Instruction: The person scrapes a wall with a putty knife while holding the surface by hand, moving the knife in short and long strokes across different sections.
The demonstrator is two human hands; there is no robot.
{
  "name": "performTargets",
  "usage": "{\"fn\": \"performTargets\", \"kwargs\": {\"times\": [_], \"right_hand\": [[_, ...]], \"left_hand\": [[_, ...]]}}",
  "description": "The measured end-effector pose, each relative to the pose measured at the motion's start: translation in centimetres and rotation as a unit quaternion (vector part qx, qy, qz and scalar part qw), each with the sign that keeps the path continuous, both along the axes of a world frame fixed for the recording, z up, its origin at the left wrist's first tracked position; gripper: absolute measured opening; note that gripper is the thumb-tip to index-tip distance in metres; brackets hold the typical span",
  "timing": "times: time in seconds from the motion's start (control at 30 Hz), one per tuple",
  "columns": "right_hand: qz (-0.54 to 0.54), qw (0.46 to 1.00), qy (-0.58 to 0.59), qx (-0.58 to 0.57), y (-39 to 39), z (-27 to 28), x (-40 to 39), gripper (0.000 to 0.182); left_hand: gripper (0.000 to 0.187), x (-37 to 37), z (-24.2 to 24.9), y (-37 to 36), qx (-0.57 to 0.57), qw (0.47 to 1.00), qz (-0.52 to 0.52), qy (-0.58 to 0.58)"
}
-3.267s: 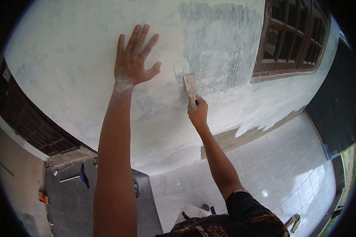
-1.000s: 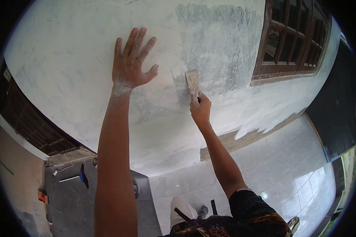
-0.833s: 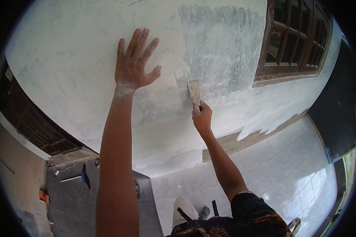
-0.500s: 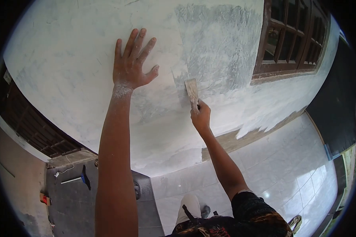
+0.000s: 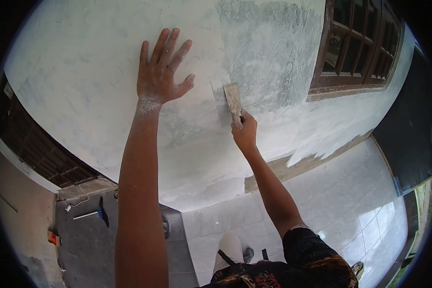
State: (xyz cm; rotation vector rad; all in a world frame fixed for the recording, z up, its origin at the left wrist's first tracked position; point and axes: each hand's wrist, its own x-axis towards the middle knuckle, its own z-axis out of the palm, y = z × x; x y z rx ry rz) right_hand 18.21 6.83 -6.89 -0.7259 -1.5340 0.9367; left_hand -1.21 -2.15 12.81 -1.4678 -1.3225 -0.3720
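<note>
The scraper is to the left of the window and lower than it, its flat end on or very near the wall. The right hand has its fingers wrapped around it. Farther left of the window, the left hand looks flat on the wall, fingers spread. This step seems to be smoothing or scraping; the next move likely calls for a gentle, even push.

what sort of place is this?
Likely a house being refinished, possibly its porch: a patchily coated wall, a brown-framed window set in it, and a pale tiled floor below.
</note>
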Motion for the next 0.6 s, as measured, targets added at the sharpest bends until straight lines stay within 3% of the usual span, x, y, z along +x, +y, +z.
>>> {"fn": "performTargets", "kwargs": {"times": [0.2,0.27,0.4,0.47,0.6], "right_hand": [[-0.01,0.998,-0.048,-0.035,-1.3,0.2,1.3,0.031],[-0.011,0.999,-0.022,0.035,0.1,0.8,0.7,0.033],[-0.018,0.999,-0.016,0.042,-0.8,-0.1,0.7,0.041],[0.004,0.994,-0.063,-0.086,-1.7,-0.4,1.1,0.035],[-0.008,0.999,-0.038,-0.017,-0.6,0.9,0.5,0.044]], "left_hand": [[0.09,0.0,-0.1,0.0,0.006,1.0,-0.021,-0.005],[0.09,0.1,0.1,0.1,0.006,1.0,-0.023,0.0],[0.089,0.1,0.0,-0.1,-0.001,1.0,0.003,-0.005],[0.089,0.1,0.1,-0.1,-0.006,1.0,0.027,-0.005],[0.089,0.0,-0.1,-0.1,-0.007,1.0,0.021,-0.001]]}}
